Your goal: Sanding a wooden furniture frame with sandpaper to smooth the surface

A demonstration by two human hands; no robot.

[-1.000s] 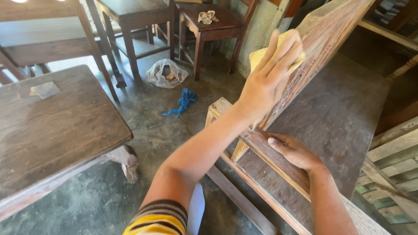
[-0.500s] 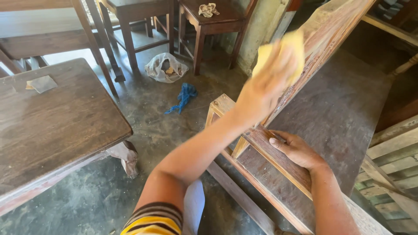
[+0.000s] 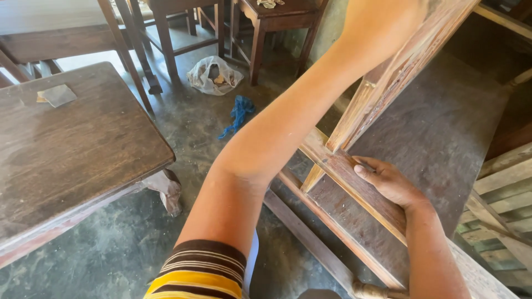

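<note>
A carved wooden furniture frame [image 3: 388,88] leans tilted in front of me, its bare rail [image 3: 338,166] running down to the right. My right hand [image 3: 388,182] grips that lower rail, thumb on top. My left arm stretches up along the carved upright. Only the base of my left hand [image 3: 388,14] shows at the top edge; its fingers and whatever they hold are cut off.
A dark wooden table [image 3: 83,144] stands at the left with a scrap of sandpaper [image 3: 55,95] on it. On the dusty floor lie a plastic bag [image 3: 213,75] and a blue cloth [image 3: 238,113]. Chairs [image 3: 266,22] stand behind; wooden slats [image 3: 499,188] are at the right.
My left hand, which pressed a yellow sanding pad on the carved upright, has slid up the frame and out past the top edge. My right hand keeps its grip on the rail.
</note>
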